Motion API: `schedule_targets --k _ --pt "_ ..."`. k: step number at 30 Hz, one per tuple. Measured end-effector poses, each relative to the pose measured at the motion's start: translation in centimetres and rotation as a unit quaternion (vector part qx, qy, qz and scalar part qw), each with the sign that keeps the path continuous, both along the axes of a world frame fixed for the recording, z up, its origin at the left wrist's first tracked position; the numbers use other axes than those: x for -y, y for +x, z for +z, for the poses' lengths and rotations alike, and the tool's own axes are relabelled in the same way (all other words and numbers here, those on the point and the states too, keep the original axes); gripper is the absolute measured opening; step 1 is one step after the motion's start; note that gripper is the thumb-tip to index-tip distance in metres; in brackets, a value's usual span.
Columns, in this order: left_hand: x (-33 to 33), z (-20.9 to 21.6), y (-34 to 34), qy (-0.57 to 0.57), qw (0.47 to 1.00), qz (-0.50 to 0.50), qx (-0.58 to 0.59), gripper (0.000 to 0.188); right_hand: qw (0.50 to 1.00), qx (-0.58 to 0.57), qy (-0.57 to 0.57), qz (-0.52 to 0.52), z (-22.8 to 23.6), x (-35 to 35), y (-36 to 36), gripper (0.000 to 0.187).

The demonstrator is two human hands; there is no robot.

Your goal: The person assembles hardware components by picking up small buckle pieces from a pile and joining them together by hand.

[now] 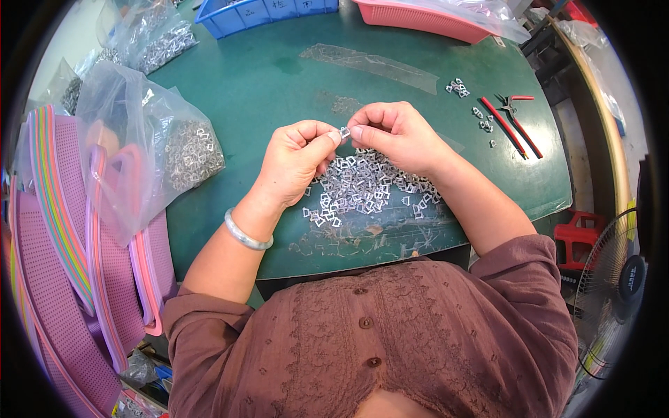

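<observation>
— Work surface?
— Green tabletop [272, 76]. A clear plastic bag [150, 150] holding small metal parts sits at its left side.
— Loose stock?
— A heap of silver metal frames [359, 184] lies in front of the person.
— Condition of the hands?
— Left hand [300, 150] and right hand [394, 136] meet above the heap, each in a narrow pinch.
— Tools?
— Red-handled pliers [509, 108], to the right, apart from both.
— Item held?
— One small metal frame [344, 132], between the fingertips of both hands.
</observation>
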State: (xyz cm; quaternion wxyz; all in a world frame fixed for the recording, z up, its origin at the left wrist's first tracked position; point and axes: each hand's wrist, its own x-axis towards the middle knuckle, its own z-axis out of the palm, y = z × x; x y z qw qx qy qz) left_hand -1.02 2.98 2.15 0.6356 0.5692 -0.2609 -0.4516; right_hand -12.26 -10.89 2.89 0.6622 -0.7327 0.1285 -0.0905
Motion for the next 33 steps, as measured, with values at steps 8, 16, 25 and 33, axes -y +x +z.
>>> schedule_targets --k 8,16,25,33 --pt "0.0 -0.2 0.3 0.010 0.998 0.001 -0.055 0.007 1.000 -0.012 -0.022 0.015 0.1 0.2 0.0 0.014" --pt "0.1 -0.2 0.0 -0.013 0.999 0.025 -0.032 0.007 1.000 0.027 -0.008 -0.012 -0.1 0.0 0.1 0.012" --pt "0.2 0.0 -0.2 -0.005 0.999 0.047 -0.022 0.007 1.000 0.027 0.001 -0.010 -0.3 0.0 0.1 0.012" --pt "0.3 -0.3 1.1 -0.052 0.982 0.049 -0.175 0.004 0.947 0.107 -0.301 -0.047 -0.8 0.5 0.2 0.011"
